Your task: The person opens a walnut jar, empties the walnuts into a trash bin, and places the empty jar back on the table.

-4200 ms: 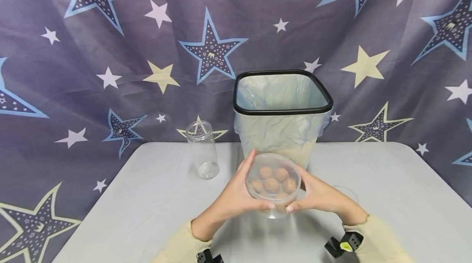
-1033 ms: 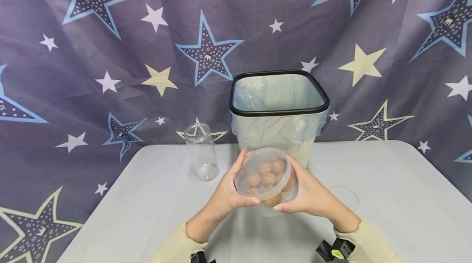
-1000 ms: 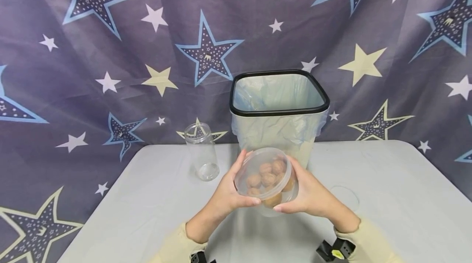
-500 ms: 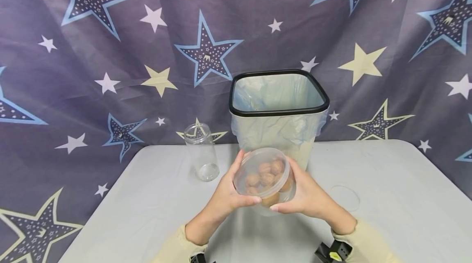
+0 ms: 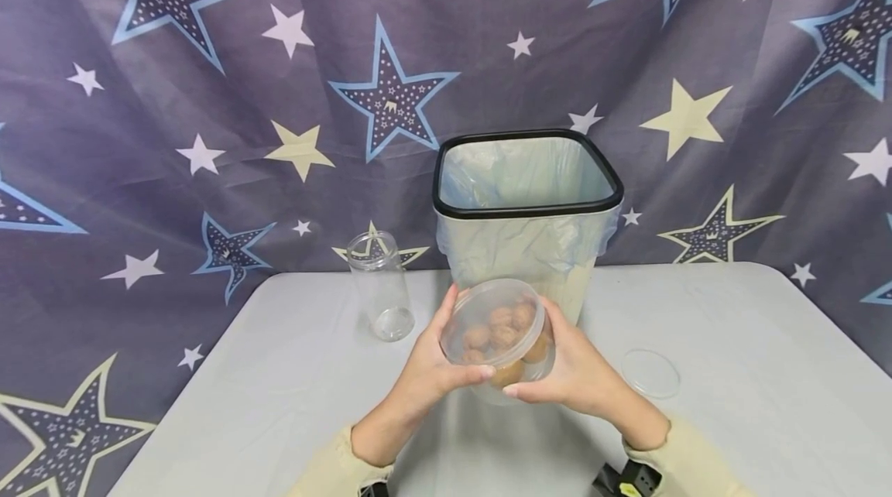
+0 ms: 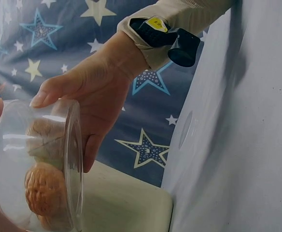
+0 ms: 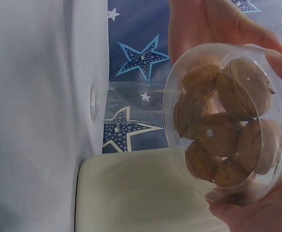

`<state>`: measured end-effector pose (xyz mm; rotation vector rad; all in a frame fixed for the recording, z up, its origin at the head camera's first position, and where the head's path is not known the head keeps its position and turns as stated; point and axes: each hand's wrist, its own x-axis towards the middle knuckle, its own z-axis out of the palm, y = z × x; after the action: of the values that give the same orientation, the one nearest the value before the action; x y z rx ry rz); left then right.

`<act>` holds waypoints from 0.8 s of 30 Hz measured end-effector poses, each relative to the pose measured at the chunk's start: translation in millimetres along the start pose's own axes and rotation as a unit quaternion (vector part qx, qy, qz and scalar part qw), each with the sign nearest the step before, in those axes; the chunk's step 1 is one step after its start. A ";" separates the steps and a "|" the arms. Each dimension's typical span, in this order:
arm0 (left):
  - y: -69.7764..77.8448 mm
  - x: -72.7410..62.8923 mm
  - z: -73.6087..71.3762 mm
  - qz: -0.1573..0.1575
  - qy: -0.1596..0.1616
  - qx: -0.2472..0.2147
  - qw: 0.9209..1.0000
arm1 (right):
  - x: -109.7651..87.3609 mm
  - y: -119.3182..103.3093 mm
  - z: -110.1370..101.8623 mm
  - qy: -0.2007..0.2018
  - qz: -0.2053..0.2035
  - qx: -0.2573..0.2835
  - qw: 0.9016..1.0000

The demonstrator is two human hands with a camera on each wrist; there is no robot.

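Note:
Between both hands, raised above the table, is a clear round plastic tub [image 5: 496, 330] with a translucent top, tilted a little. Several brown walnuts [image 7: 219, 134] lie inside it, pressed close to its clear base in the right wrist view. My left hand [image 5: 433, 364] grips the tub's left side, thumb along the front of the rim. The right hand [image 5: 581, 369] holds the opposite side, its thumb low on the front wall. Fingers behind the tub are mostly hidden in the head view. From the left wrist view, a walnut [image 6: 45, 189] shows through the wall.
Right behind the hands stands a bin [image 5: 516, 253] with a black rim and a pale blue liner. An uncapped clear jar [image 5: 382, 292] is upright to the left. A thin clear disc [image 5: 651, 373] lies flat on the grey table [image 5: 279, 389] at right. A star-patterned curtain hangs behind.
Since the earliest frame the tub has tipped from nearly level and shifted slightly left, its walnuts rolling with it. Over the last second both hands keep their hold, drifting slightly.

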<state>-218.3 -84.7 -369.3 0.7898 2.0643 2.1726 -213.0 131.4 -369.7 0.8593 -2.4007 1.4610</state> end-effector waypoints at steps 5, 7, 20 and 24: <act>-0.5 -0.6 1.6 -0.008 0.013 0.010 1.000 | -0.2 -0.2 2.8 0.012 -0.004 -0.010 1.000; -0.5 -1.1 2.5 -0.009 0.020 0.012 1.000 | -0.2 -0.5 3.8 0.015 -0.004 -0.010 1.000; -3.3 -4.1 7.9 -0.020 0.055 0.017 0.998 | -0.5 -0.9 12.1 0.051 -0.018 -0.035 0.998; -4.1 -4.8 10.8 -0.034 0.072 0.022 0.997 | 0.1 -0.4 14.8 0.061 -0.023 -0.040 0.997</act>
<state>-211.2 -76.1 -375.0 0.5743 2.1757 2.2163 -211.0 118.5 -376.6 0.7792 -2.3168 1.3501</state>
